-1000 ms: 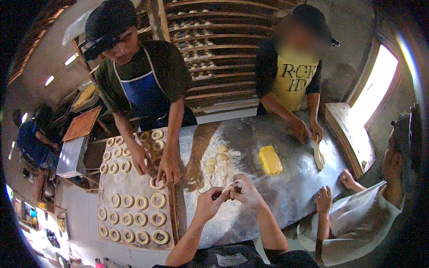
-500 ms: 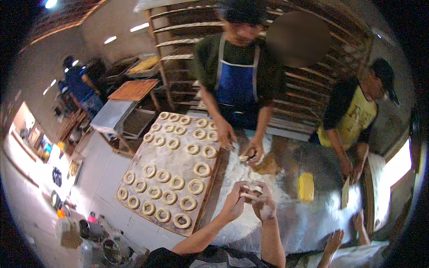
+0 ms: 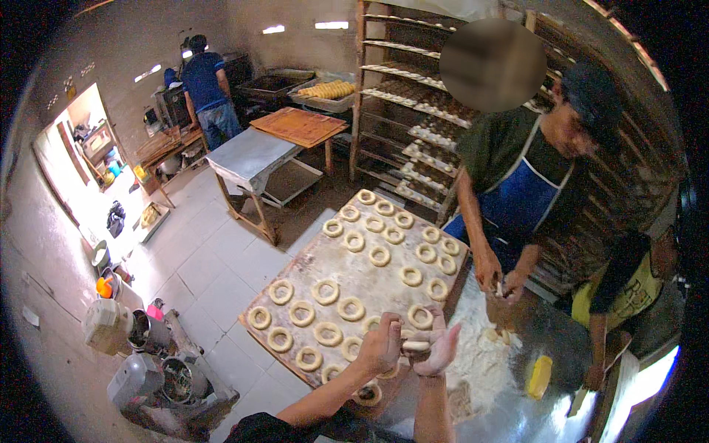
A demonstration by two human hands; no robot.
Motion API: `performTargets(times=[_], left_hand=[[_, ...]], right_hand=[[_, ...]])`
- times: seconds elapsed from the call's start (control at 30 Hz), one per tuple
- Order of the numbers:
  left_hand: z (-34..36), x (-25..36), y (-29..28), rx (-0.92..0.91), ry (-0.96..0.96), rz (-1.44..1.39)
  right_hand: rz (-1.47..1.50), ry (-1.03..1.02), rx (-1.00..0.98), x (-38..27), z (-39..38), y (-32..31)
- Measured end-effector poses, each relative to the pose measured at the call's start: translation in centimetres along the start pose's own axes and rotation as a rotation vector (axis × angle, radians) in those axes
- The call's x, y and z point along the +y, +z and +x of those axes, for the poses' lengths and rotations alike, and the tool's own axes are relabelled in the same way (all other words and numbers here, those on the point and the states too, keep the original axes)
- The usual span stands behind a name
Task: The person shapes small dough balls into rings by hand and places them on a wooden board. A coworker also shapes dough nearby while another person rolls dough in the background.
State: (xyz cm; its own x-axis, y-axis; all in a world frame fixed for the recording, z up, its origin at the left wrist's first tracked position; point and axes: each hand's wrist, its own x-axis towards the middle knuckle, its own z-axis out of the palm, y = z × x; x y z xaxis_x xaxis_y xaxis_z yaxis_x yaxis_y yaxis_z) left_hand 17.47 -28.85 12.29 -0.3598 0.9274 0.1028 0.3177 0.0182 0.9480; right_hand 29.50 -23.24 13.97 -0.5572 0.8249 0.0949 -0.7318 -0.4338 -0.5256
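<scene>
My left hand [image 3: 382, 344] and my right hand [image 3: 439, 345] meet over the near right edge of a floured wooden board [image 3: 325, 251]. Between them is a pale piece of dough [image 3: 416, 345], seen edge-on, so whether it forms a full ring is unclear. The left fingers curl at its left end. On the right, the dough rests against the palm and fingers, with the thumb held away. Several raw dough rings [image 3: 327, 334] lie on the board in loose groups, some partly behind my hands and left forearm.
Right of the board, the dark worktop [image 3: 546, 325] carries scattered flour [image 3: 473, 354] and a yellow block [image 3: 540, 377]. Across it, a co-worker in a blue apron [image 3: 509, 196] handles dough; another stands farther right. Tray racks [image 3: 413, 96] rise behind. Mixers [image 3: 136, 380] stand at lower left.
The view has swung left, bringing the board more to the middle. My hands have moved from over the floured worktop to the board's edge, still holding the dough. The right hand has opened somewhat.
</scene>
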Motion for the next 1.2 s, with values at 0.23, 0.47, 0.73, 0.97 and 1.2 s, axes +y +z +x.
performTargets(times=[0.23, 0.47, 0.73, 0.97, 1.2], left_hand=[[4.6, -3.5, -9.5, 0.201, 0.178, 0.112], [7.9, -5.2, -15.6, 0.231, 0.04, 0.084], [11.5, -7.1, -19.7, 0.242, -0.082, 0.121], [17.8, -10.6, -21.2, 0.187, -0.374, 0.473], [16.0, -15.5, -24.1, -0.005, -0.372, 0.894]], right_hand=[[-0.82, 0.203, 0.013, 8.0, 7.9, 1.4], [-0.307, 0.176, -0.307, 14.0, 14.4, 3.0], [-0.353, 0.283, 0.001, 16.8, 18.4, 3.7], [-1.409, 0.282, -0.082, 21.2, 25.8, 2.8], [-2.057, 0.518, -0.067, 21.2, 24.2, 4.1]])
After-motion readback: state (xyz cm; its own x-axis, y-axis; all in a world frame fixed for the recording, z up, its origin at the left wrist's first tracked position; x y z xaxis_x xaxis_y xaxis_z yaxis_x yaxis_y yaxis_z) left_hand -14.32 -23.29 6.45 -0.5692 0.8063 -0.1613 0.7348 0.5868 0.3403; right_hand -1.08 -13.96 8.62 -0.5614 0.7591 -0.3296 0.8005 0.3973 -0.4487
